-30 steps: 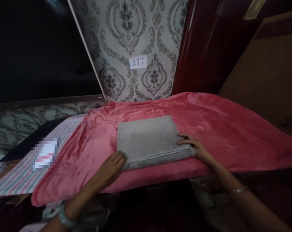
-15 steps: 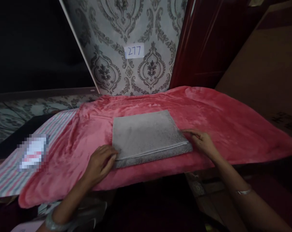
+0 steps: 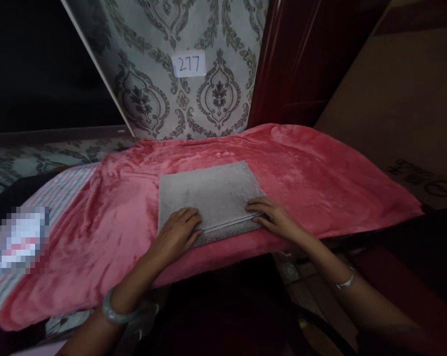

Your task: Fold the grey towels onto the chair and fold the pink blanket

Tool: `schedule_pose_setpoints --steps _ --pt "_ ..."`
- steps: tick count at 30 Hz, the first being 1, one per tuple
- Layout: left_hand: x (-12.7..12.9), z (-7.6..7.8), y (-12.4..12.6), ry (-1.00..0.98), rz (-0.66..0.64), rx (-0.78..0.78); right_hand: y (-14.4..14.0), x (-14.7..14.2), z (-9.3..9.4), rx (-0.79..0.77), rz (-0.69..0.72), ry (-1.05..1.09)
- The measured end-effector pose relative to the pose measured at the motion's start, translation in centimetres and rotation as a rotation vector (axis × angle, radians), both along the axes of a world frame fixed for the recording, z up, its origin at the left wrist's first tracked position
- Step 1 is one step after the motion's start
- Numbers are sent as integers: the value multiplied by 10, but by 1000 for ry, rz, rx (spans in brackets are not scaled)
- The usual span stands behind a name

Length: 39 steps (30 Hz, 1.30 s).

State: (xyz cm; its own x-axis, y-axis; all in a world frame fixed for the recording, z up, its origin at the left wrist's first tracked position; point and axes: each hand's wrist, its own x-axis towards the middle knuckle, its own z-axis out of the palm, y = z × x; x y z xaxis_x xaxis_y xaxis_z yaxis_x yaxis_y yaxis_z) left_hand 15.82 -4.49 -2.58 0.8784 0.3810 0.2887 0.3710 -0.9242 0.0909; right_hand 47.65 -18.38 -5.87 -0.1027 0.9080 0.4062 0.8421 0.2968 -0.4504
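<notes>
Folded grey towel point(image 3: 208, 195) seemingly under both hands point(image 3: 179, 230).

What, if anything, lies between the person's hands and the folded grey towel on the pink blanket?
Nothing visible. The left hand and the right hand both rest directly on the near edge of the grey towel, which lies flat on the pink blanket. No other thing lies on the towel.
</notes>
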Motion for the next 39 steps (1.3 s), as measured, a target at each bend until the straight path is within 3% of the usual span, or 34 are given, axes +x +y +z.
schedule_pose_setpoints --steps 6,16,23,28,31,35,39 --pt "7 8 -9 69 -21 57 4 1 0 83 14 69" --pt "16 5 -15 179 52 167 5 2 0 76 24 -23" --pt "15 -1 -18 156 59 248 -3 -12 11 75 -63 -305" --pt "4 -12 -24 56 27 179 -12 -17 1 246 -84 -364" --pt "1 -8 -27 45 32 94 -18 -16 -2 238 -59 -320" --pt "2 6 -30 11 6 2 -14 -14 20 139 -72 -287" --pt "8 6 -32 65 15 77 23 -27 56 107 -190 -248"
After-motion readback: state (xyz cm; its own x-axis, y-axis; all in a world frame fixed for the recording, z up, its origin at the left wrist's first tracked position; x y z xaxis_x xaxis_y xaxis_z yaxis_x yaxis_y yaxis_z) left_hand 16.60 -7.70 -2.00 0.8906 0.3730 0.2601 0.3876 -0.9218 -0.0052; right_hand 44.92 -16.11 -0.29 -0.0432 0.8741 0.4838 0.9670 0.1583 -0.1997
